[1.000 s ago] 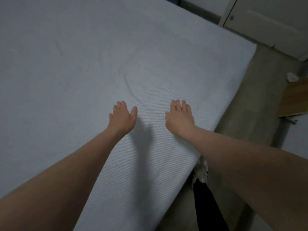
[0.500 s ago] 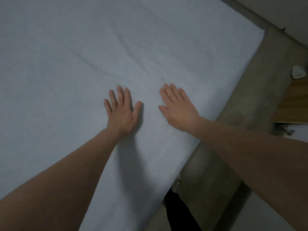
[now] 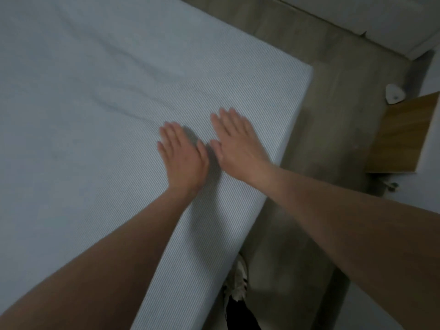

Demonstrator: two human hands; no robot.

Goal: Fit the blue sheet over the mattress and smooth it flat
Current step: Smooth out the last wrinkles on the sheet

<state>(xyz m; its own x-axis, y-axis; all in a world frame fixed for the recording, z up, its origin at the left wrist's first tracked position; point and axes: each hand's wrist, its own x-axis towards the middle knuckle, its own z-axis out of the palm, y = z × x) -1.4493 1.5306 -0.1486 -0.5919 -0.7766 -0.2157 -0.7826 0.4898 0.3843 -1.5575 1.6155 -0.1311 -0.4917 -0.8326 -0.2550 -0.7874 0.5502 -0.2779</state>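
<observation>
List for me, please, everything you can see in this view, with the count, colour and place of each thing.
blue sheet: one, pale blue with fine stripes, spread over the mattress and covering its near corner at upper right; creases run across it beyond the hands.
floor: one, grey-brown, along the right of the bed.
wooden board: one, brown, on the floor at far right.
small white object: one, white, on the floor just above the board; too blurred to identify.
dark garment: one, black with a pale patterned part, below the bed edge at the bottom; unclear what it is.
left hand: one, flat on the sheet, fingers straight.
right hand: one, flat on the sheet beside the left hand, nearer the bed edge.
</observation>
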